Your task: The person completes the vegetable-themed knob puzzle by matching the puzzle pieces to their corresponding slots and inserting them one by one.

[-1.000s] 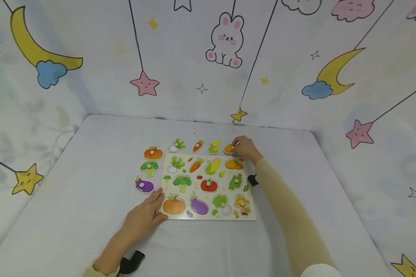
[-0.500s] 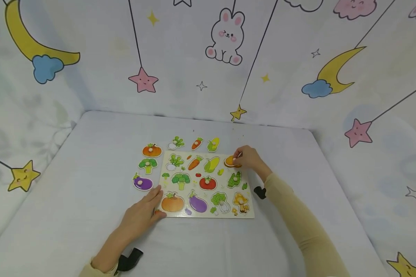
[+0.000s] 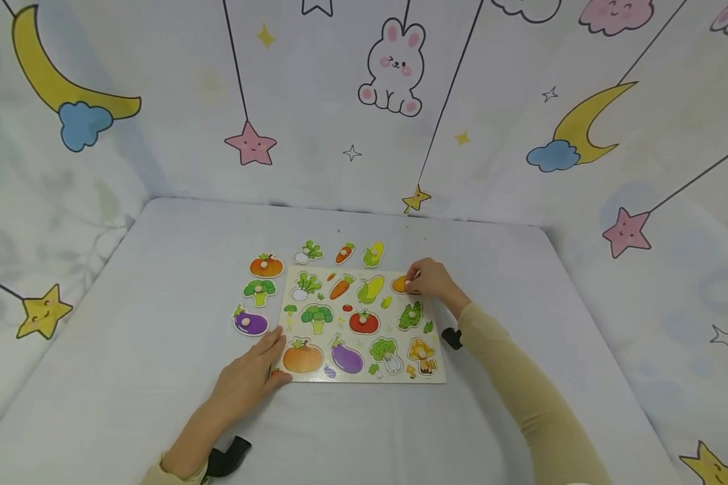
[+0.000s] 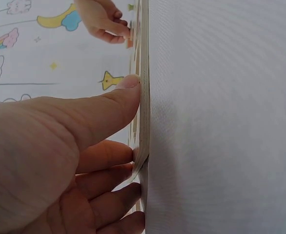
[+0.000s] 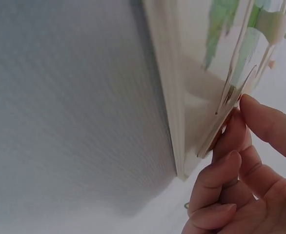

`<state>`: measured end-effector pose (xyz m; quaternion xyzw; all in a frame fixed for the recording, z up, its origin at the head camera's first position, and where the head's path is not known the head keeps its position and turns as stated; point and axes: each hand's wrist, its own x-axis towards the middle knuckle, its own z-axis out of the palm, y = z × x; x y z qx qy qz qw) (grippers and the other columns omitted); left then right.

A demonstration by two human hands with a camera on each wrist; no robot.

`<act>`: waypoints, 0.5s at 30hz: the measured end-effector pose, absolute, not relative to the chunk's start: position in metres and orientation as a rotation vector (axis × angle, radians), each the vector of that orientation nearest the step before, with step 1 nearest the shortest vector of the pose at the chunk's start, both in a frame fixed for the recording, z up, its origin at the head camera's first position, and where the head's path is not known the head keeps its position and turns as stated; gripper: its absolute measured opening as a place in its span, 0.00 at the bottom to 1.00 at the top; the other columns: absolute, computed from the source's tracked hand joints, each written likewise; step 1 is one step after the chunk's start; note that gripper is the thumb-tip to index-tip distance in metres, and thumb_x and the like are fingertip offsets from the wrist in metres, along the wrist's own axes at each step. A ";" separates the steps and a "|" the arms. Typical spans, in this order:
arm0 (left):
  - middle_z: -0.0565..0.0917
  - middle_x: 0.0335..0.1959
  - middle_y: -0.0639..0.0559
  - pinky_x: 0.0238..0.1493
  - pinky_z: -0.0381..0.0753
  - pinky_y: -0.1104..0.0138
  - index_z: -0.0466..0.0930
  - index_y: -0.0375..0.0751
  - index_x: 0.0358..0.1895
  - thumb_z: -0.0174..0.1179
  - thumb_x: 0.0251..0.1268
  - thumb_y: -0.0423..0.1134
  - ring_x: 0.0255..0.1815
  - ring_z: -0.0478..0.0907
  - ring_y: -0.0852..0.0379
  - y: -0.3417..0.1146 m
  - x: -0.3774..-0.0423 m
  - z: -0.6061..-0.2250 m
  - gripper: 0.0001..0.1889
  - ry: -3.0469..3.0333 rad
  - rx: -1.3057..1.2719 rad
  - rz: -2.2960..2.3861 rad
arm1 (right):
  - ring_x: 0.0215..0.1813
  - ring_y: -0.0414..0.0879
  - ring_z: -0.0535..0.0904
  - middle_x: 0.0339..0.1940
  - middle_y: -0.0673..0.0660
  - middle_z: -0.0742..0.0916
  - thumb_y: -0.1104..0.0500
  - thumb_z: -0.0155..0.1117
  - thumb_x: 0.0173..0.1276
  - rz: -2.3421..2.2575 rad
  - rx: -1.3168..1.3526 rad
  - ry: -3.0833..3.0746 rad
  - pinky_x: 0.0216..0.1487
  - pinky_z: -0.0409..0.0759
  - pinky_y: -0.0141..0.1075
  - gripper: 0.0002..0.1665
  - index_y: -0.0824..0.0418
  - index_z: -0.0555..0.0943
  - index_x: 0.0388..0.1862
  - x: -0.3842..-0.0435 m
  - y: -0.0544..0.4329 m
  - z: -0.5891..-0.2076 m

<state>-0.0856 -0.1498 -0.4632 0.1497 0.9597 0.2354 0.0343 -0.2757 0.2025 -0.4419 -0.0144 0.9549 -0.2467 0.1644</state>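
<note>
A wooden vegetable puzzle board (image 3: 364, 343) lies on the white table. My left hand (image 3: 249, 377) holds its near left corner; the left wrist view shows the thumb (image 4: 109, 105) against the front edge and the fingers lower down at the side. At the far right corner my right hand (image 3: 432, 279) pinches an orange potato puzzle piece (image 3: 399, 285), right over the potato picture. In the right wrist view the piece (image 5: 216, 139) is tilted close over the board's surface, its knob hidden by the fingers. Tomato (image 3: 364, 321), asparagus (image 3: 410, 315), cabbage (image 3: 386, 355) and mushroom (image 3: 422, 356) pieces sit in the board.
Left of the board lie pumpkin (image 3: 266, 266), broccoli (image 3: 259, 292) and eggplant (image 3: 251, 322) pieces. Behind it are radish (image 3: 308, 252), carrot (image 3: 344, 253) and corn (image 3: 373, 254) pieces. A patterned cloth wall (image 3: 315, 87) stands behind the table.
My right hand has brought the potato piece from behind the board toward me onto its far right corner. During the last half second it has shifted only slightly. My left hand stays at the corner.
</note>
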 end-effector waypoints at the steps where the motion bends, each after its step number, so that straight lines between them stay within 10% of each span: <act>1: 0.67 0.73 0.40 0.58 0.78 0.46 0.70 0.31 0.67 0.68 0.58 0.47 0.72 0.66 0.40 -0.150 -0.086 -0.463 0.36 2.950 0.458 0.726 | 0.36 0.48 0.75 0.36 0.58 0.85 0.59 0.70 0.62 -0.701 -0.036 2.721 0.34 0.73 0.33 0.08 0.62 0.82 0.34 -0.276 0.202 -0.442; 15: 0.66 0.73 0.39 0.58 0.78 0.46 0.70 0.31 0.67 0.69 0.58 0.47 0.72 0.66 0.39 -0.151 -0.087 -0.465 0.36 2.947 0.459 0.729 | 0.36 0.49 0.75 0.39 0.57 0.83 0.52 0.66 0.67 -0.573 -0.156 2.734 0.35 0.73 0.35 0.13 0.60 0.81 0.43 -0.289 0.196 -0.420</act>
